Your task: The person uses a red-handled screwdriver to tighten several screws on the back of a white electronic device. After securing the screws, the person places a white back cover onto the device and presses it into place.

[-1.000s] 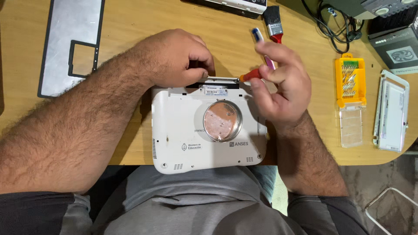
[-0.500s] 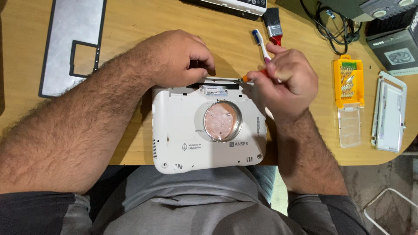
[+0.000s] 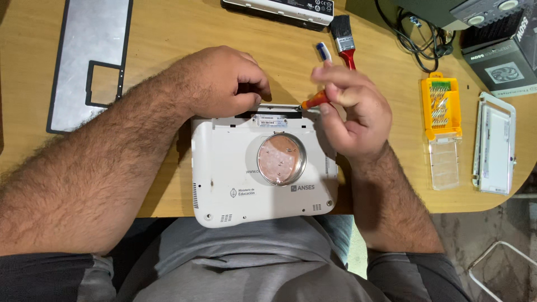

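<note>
My two bare, hairy forearms, left hand (image 3: 221,84) and right hand (image 3: 352,109); no sleeves, rings or watch visible. Grey shirt over dark trousers below.

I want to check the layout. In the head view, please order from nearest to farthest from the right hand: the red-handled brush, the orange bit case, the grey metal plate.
From the right hand:
1. Red-handled brush, just above.
2. Orange bit case, to the right.
3. Grey metal plate, far left.
</note>
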